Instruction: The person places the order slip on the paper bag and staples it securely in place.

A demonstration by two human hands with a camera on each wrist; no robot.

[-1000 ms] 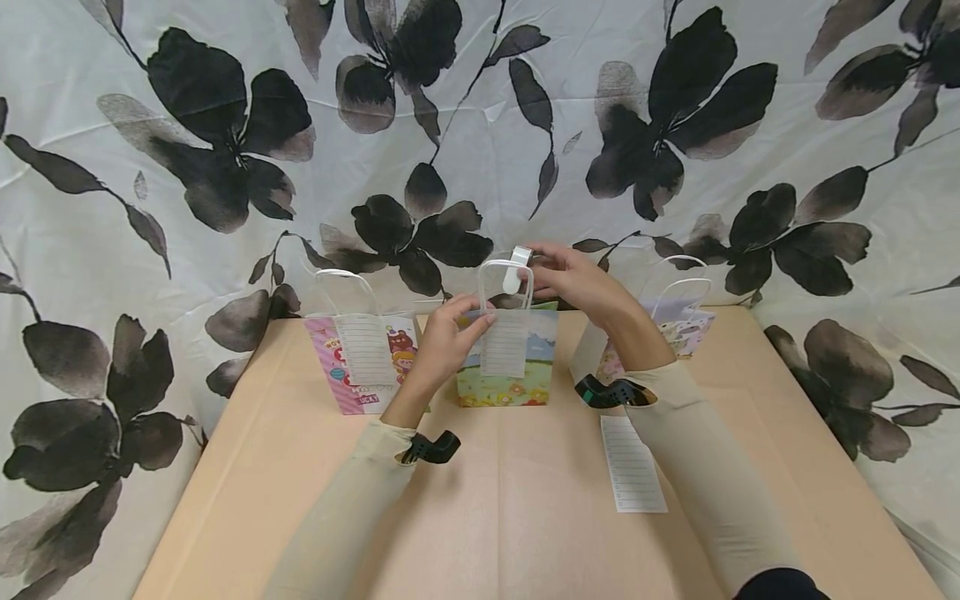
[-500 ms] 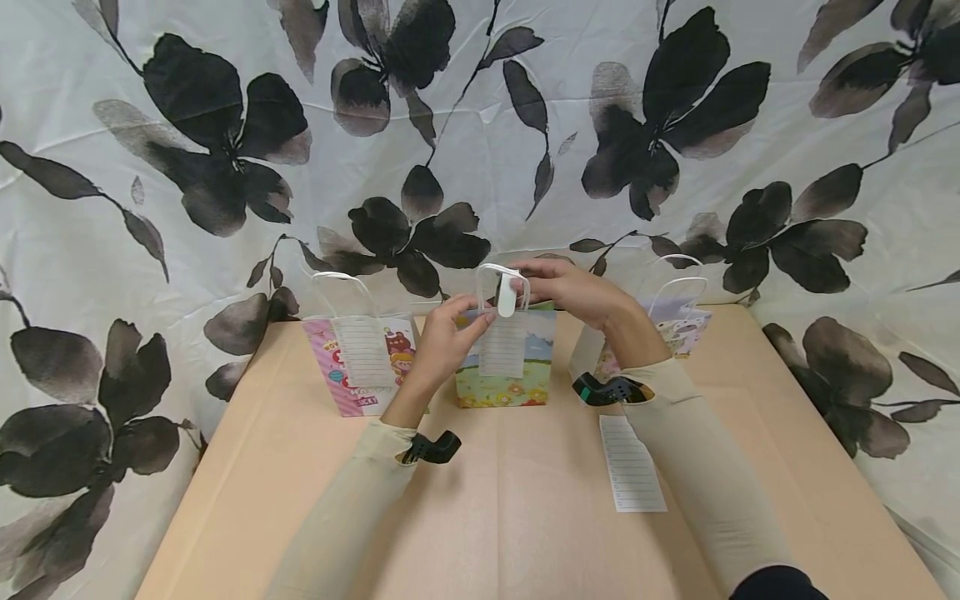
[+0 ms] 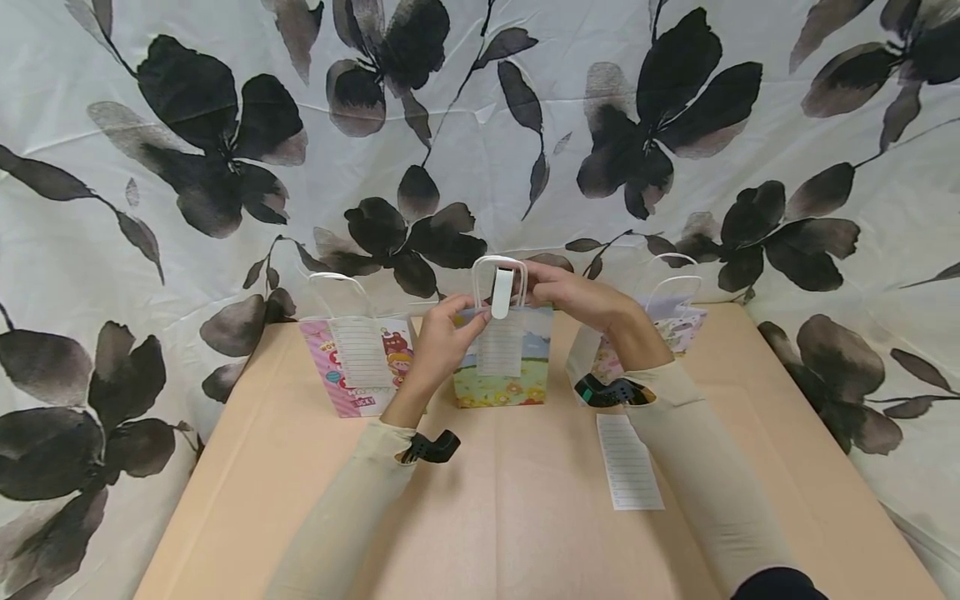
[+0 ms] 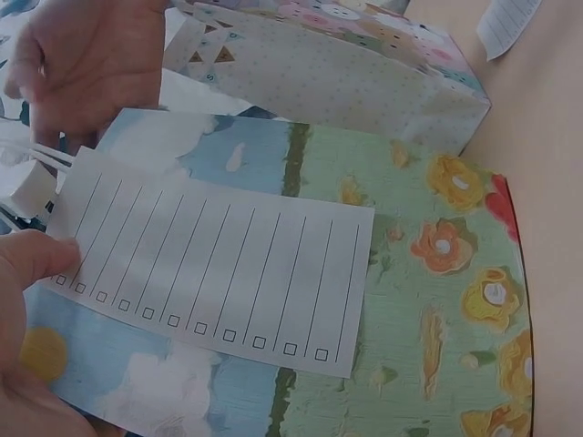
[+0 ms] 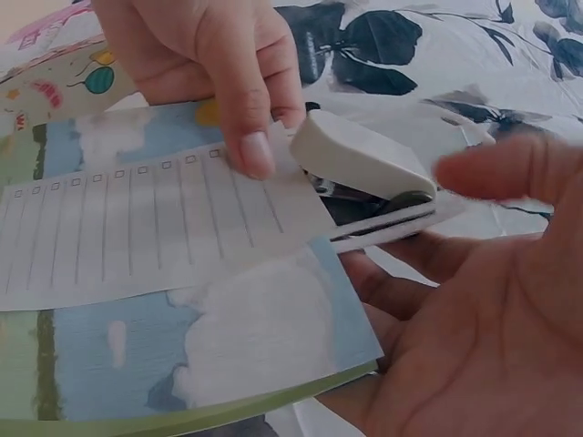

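A small gift bag (image 3: 517, 393) with a painted sky and flowers stands in the middle, its white handles up. Against its front lies a lined checklist slip (image 4: 209, 264). My left hand (image 3: 442, 333) pinches slip and bag at the top left, thumb (image 5: 255, 157) on the slip's corner, fingers behind. My right hand (image 3: 577, 296), coming from the right behind the handles, holds a white stapler (image 5: 364, 155) between thumb and fingers. The stapler's front end points down at the bag's top edge, right beside my left thumb. The handle strands pass close under the stapler.
A pink cartoon gift bag (image 3: 352, 404) with a slip on its front stands at left. At right, a pastel gift bag (image 3: 686, 333) is partly hidden by my right arm. Another lined slip (image 3: 630, 462) lies on the table (image 3: 540, 517). Floral cloth (image 3: 487, 150) hangs behind.
My right hand has brought the stapler down and slightly left, from above the handle to the bag's top edge by the slip. My left hand keeps its hold in nearly the same place.
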